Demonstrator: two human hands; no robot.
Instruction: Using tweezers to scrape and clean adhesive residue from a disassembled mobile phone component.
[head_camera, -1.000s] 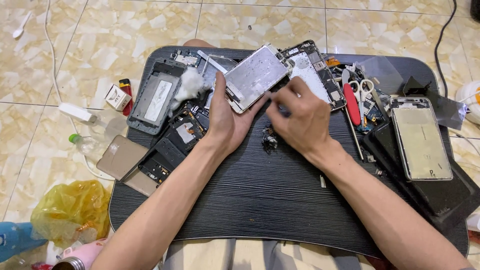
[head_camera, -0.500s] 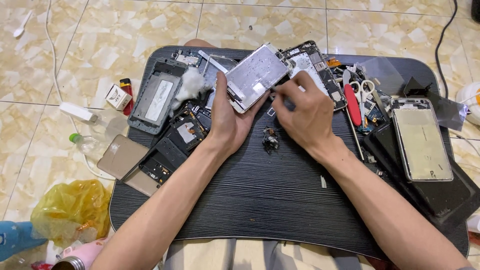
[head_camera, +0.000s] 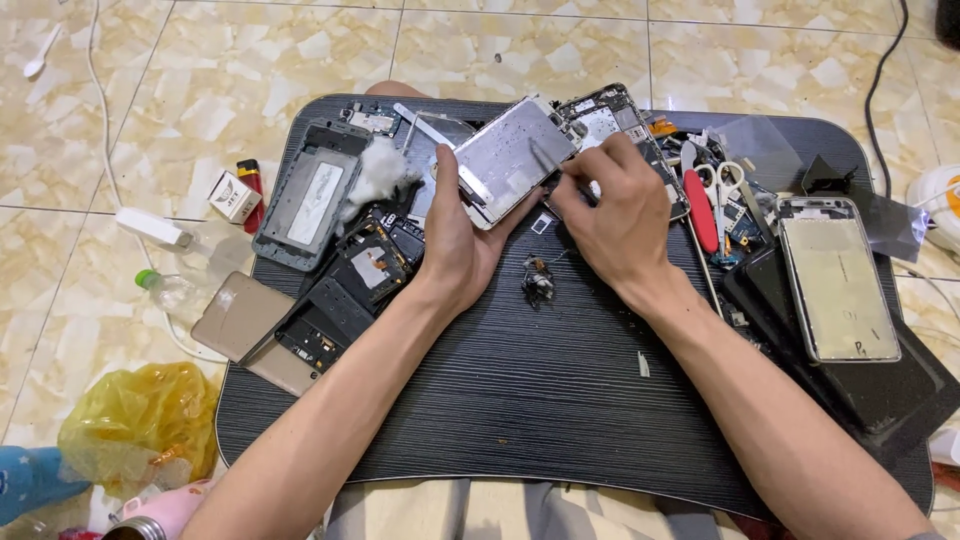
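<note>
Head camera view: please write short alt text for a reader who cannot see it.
A person's left hand holds a silver phone panel tilted above a black lap table, while the right hand works a thin tool against it. Phone frames, scissors and a red-handled tool lie scattered around.

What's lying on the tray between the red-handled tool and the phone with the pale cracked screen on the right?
In the head view, white-handled scissors and small dark circuit parts lie between the red-handled tool and the pale-screened phone.
</note>
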